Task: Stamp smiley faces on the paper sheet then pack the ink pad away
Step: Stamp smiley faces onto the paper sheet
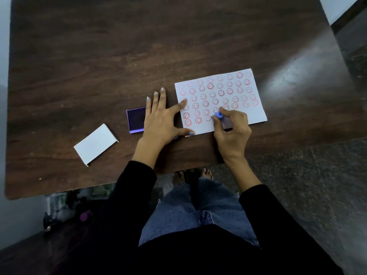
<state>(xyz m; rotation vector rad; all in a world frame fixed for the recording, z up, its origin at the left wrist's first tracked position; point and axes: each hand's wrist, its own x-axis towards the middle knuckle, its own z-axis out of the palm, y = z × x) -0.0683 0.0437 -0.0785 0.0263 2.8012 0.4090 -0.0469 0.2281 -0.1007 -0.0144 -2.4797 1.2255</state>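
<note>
A white paper sheet [256, 114] lies on the dark wooden table [119, 56], covered with rows of red smiley faces. My right hand [232, 132] grips a small blue stamp [219, 115] over the sheet's lower middle, its round end showing at my fingertips. My left hand [162, 120] lies flat with fingers spread, the index finger and thumb pressing on the sheet's left edge. A purple ink pad [136, 121] sits open just left of my left hand, partly hidden under it.
A white cardboard box [96, 144] lies on the table to the left of the ink pad. The table's near edge runs just below my wrists. Several items sit on the floor under the table at left [65, 207]. My legs and feet show below.
</note>
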